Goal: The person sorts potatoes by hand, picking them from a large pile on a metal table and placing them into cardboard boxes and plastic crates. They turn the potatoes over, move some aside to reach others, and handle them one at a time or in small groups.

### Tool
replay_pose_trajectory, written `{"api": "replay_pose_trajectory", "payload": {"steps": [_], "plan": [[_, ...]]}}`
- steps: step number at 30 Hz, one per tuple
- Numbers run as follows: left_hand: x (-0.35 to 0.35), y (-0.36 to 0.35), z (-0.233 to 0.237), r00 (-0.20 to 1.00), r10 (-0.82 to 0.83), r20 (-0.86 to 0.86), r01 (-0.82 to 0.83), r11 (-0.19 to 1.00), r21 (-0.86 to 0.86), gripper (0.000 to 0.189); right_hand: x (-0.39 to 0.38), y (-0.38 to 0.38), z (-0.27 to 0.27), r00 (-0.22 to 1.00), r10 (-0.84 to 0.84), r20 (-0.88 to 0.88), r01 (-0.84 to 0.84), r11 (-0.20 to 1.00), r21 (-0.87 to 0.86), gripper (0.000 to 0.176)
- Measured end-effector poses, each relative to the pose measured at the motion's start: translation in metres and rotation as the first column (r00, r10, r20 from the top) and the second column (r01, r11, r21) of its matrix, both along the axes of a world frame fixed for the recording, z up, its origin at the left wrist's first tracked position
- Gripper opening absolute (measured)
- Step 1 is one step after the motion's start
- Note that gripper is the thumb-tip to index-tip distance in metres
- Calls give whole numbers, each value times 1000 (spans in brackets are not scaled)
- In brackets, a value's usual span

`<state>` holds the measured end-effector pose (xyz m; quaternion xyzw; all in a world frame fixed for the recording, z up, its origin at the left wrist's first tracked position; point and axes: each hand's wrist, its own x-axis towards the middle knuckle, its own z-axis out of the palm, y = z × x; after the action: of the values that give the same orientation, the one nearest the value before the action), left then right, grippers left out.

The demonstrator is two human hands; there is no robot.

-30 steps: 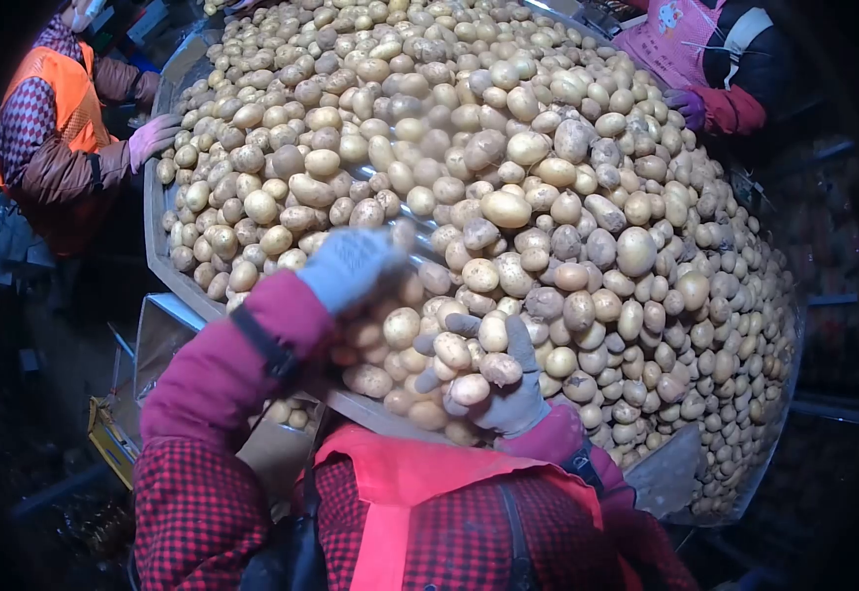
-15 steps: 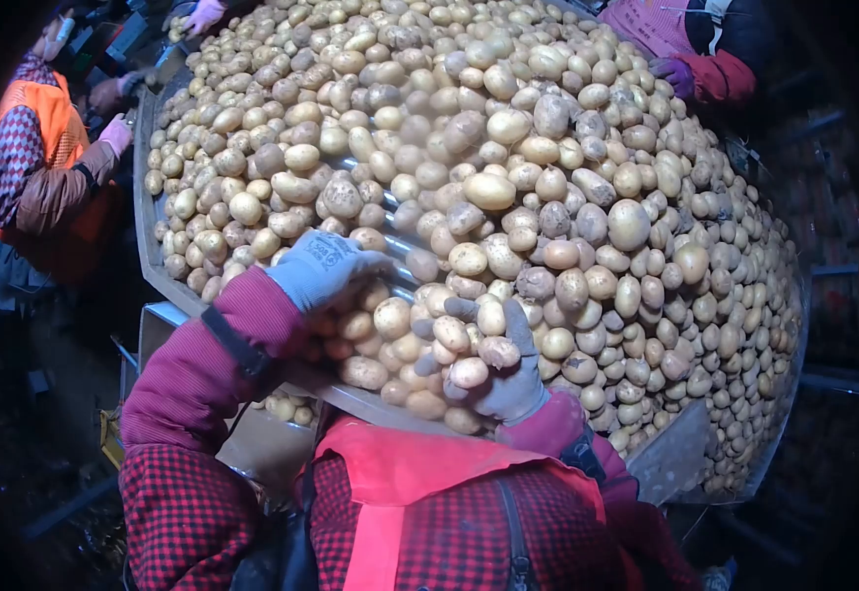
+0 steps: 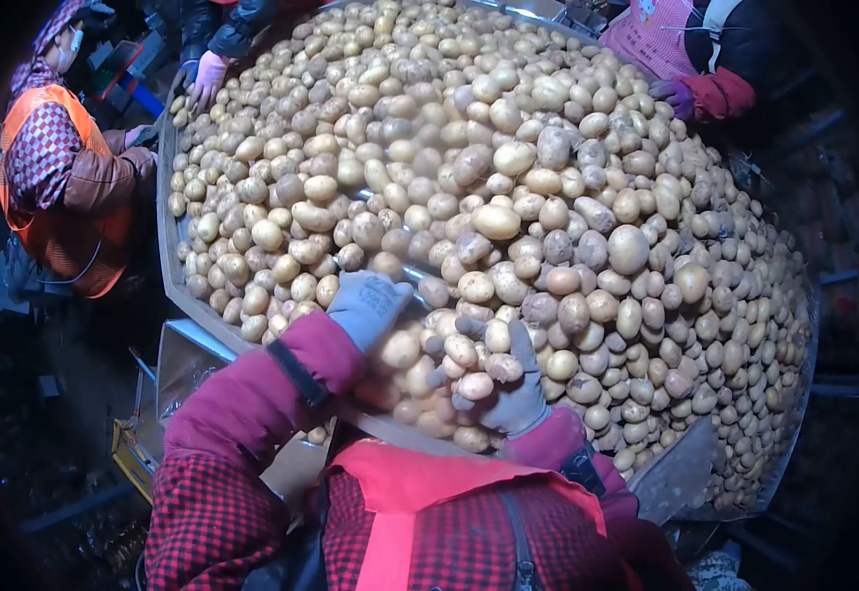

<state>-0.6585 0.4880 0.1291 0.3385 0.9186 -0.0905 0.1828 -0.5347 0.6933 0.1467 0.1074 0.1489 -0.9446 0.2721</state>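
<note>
Potatoes (image 3: pixel 629 250) are heaped over a wide metal-edged table. My left hand (image 3: pixel 368 303), in a light grey-blue glove, reaches over the near edge of the pile; its fingers point down among the potatoes and are hidden. Just to its right, my right hand (image 3: pixel 514 394), also gloved, is palm up with its fingers curled around several small potatoes (image 3: pixel 476 385). Blurred potatoes (image 3: pixel 408 379) lie between the two hands. Slatted metal (image 3: pixel 415 276) shows through a gap in the heap beyond my left hand.
A co-worker in an orange vest (image 3: pixel 85 246) stands at the left. A pink-gloved hand (image 3: pixel 210 75) touches the far left edge, and another co-worker's purple-gloved hand (image 3: pixel 675 97) rests at the far right. A flat plate (image 3: pixel 673 471) stands near my right side.
The whole view has shifted a little. My left hand has moved right, closer to my right hand, which still holds the potatoes. The pink-gloved hand at the far left has come down onto the pile's edge.
</note>
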Motion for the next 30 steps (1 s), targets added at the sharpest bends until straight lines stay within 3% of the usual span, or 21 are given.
{"api": "replay_pose_trajectory", "payload": {"steps": [4,8,10,12,14,16,17,18,21,22,23,25,26,27,29,30], "plan": [[-8,-19,-13,1000,16,3,-16,991,136,20,12,1,-18,992,-21,-123,36,992,120,67],[-3,-22,-23,996,89,-14,-83,970,230,19,10,-4,-11,999,-32,-25,28,990,-137,75],[-1,-22,-16,994,106,-20,-98,969,225,19,10,-1,-12,1000,3,11,-3,1000,-9,81],[-1,-24,-16,992,123,13,-123,969,214,20,5,-5,-18,1000,1,-22,-5,983,-186,78],[-5,-24,-22,990,136,44,-142,974,176,22,-1,-9,-8,998,-8,-64,-2,987,-160,74],[-7,-31,-25,989,135,56,-145,946,288,23,0,-12,13,993,-15,-121,23,998,62,68],[-7,-36,-23,987,137,80,-157,921,357,24,1,-16,18,997,-75,-34,77,993,88,60],[-5,-42,-20,985,140,103,-171,889,425,25,2,-17,20,995,-58,-85,72,984,163,58],[17,-51,-22,949,314,-16,-190,614,766,20,4,-15,24,984,-60,-165,104,956,275,47],[24,-46,-7,903,372,214,-366,407,837,20,4,-16,23,983,-85,-161,125,959,256,43],[33,-37,-11,747,249,616,-611,-108,784,17,6,-15,21,983,-113,-146,145,962,232,40],[53,-18,33,548,147,824,-703,-452,549,28,8,-9,15,976,-193,-97,194,981,3,38],[63,-8,39,594,42,804,-647,-569,508,30,6,-13,24,940,-213,-267,274,937,218,39],[69,1,35,635,24,772,-588,-633,504,32,0,-16,26,895,-132,-426,357,785,507,46],[83,16,44,708,-11,707,-502,-712,491,34,-10,-22,31,764,43,-644,550,478,685,60],[88,27,53,734,-25,679,-449,-767,458,35,-15,-24,33,671,87,-736,645,419,639,65]]}}
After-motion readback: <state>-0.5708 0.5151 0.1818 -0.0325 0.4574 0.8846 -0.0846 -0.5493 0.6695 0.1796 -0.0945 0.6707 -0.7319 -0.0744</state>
